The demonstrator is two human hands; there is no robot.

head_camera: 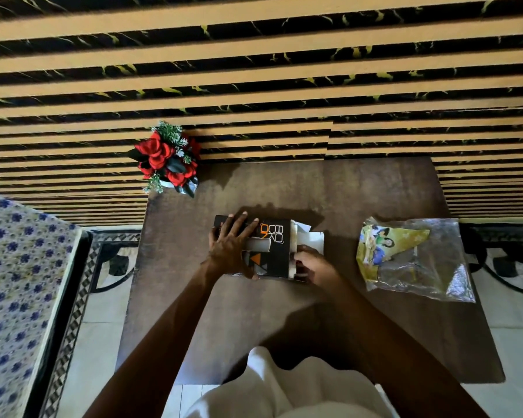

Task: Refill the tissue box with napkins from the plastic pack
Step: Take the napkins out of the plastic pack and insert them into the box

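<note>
1. We have the tissue box (272, 245) lying flat near the middle of the bench (360, 188), its dark printed face turned up and its right end open, with the flaps folded out.
2. Our left hand (231, 247) lies spread and flat on the box's left half, fingers released; it pins the box down and grasps nothing.
3. Our right hand (310, 265) is at the open end, its grip curled against the white napkins (313, 238) that show in the mouth of the box. Whether the fingers pinch the stack or only press on it, we cannot tell.
4. The plastic pack (414, 257) lies crumpled and slack well to the right of the box, and it looks emptied.
5. We judge the step in hand to be seating the napkins inside the box, late in the task.
6. The next move calls for pushing the stack fully in while the left hand keeps the box steady, then folding the end flaps shut.
</note>
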